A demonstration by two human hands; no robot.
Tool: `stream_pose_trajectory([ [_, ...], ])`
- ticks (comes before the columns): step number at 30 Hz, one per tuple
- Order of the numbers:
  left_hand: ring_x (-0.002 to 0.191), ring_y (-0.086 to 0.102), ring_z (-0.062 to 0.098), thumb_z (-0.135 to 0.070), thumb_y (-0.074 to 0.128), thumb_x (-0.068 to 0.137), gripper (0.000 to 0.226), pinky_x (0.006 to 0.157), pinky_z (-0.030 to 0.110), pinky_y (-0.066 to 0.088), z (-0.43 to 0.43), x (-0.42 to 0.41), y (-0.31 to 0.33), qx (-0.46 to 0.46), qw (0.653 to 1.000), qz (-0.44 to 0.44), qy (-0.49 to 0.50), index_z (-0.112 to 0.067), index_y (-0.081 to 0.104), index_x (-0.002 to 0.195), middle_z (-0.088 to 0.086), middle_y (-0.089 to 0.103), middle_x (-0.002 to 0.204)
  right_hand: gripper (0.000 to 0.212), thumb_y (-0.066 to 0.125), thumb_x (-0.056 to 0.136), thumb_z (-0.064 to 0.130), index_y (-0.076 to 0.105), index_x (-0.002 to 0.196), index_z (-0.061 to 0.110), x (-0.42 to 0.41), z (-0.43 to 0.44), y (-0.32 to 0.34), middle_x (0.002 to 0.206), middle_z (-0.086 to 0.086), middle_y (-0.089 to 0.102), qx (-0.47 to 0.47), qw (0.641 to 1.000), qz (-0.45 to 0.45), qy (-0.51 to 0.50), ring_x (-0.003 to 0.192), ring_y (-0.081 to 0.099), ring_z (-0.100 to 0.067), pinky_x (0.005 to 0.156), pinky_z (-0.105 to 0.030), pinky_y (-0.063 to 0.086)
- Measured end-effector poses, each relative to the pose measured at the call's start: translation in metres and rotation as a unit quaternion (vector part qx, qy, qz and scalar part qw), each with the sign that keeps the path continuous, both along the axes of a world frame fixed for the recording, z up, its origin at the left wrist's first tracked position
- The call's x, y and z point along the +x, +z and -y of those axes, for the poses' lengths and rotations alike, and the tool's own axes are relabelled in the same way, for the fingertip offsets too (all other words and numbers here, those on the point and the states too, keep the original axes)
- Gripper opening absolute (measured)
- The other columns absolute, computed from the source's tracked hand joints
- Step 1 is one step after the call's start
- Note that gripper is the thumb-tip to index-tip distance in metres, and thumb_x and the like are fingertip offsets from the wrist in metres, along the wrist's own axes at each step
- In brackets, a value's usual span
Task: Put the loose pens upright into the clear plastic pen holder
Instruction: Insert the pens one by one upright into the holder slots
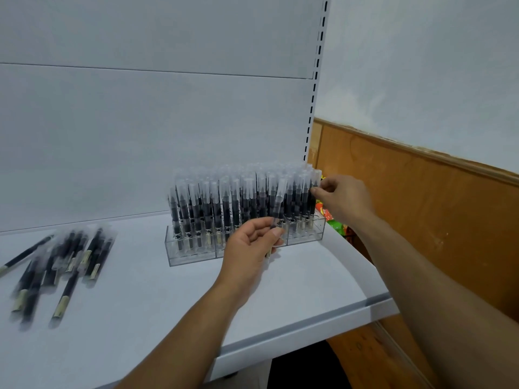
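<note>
Left hand (252,245) pinches one pen (278,202) by its lower barrel, cap up, before the packed pen holder (193,252) — probably hunting a free slot. Right hand (342,197) nips the end pen (316,179), likely steadying the row — loose pens (64,256) wait well left on the shelf (168,304)

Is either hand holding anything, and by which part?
The left hand grips a loose pen by its lower barrel. The right hand pinches the end pen in the holder, just below its cap.
</note>
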State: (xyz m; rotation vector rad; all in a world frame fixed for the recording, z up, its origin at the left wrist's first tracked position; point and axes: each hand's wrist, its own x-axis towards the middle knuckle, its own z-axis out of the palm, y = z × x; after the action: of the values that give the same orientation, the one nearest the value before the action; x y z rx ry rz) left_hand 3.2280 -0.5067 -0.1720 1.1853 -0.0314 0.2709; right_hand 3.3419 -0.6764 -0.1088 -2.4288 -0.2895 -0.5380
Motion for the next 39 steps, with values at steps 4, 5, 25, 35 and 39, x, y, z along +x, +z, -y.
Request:
stream_pose_trajectory([
  [4,0.072,0.067,0.011,-0.004,0.067,0.087,0.016,0.066,0.018,0.054,-0.001,0.002,-0.001,0.001,1.000,0.002,-0.004,-0.011,0.067,0.101,0.000,0.072,0.080,0.021,0.064,0.092,0.035,0.063,0.074,0.024,0.001,-0.001,0.005,0.069,0.012,0.058,-0.034,0.999,-0.014,-0.004,0.069,0.057,-0.009,0.054,-0.025,0.041],
  [5,0.072,0.067,0.011,-0.004,0.067,0.087,0.017,0.066,0.018,0.054,-0.001,0.003,-0.001,0.003,1.000,0.003,-0.005,-0.011,0.067,0.102,0.000,0.072,0.080,0.022,0.064,0.092,0.035,0.062,0.073,0.024,0.001,-0.001,0.005,0.069,0.011,0.059,-0.031,0.999,-0.015,-0.007,0.069,0.058,-0.011,0.054,-0.025,0.042],
  [25,0.073,0.066,0.012,0.000,0.068,0.086,0.016,0.065,0.017,0.051,-0.007,-0.008,0.005,0.040,0.999,-0.004,0.020,-0.013,0.069,0.096,0.005,0.070,0.083,0.015,0.066,0.089,0.042,0.072,0.086,0.029,-0.077,-0.030,-0.010,0.077,0.006,0.069,0.169,0.968,-0.080,0.166,0.068,0.061,-0.008,0.065,-0.032,0.054],
  [35,0.083,0.068,0.012,-0.010,0.072,0.086,0.020,0.068,0.014,0.049,-0.061,-0.036,0.010,0.194,0.977,0.028,0.082,-0.028,0.070,0.095,-0.007,0.073,0.084,0.016,0.074,0.086,0.025,0.073,0.080,0.011,-0.096,-0.086,-0.007,0.063,0.005,0.058,0.253,0.924,-0.121,0.259,0.057,0.050,-0.004,0.052,-0.017,0.041],
  [39,0.088,0.067,0.001,-0.020,0.071,0.087,0.018,0.074,0.012,0.050,-0.090,-0.052,0.014,0.290,0.945,0.059,0.141,-0.033,0.070,0.099,-0.019,0.072,0.093,0.016,0.074,0.086,0.026,0.072,0.080,0.011,-0.096,-0.108,-0.004,0.063,0.006,0.063,0.286,0.912,-0.120,0.267,0.053,0.052,-0.003,0.051,-0.015,0.042],
])
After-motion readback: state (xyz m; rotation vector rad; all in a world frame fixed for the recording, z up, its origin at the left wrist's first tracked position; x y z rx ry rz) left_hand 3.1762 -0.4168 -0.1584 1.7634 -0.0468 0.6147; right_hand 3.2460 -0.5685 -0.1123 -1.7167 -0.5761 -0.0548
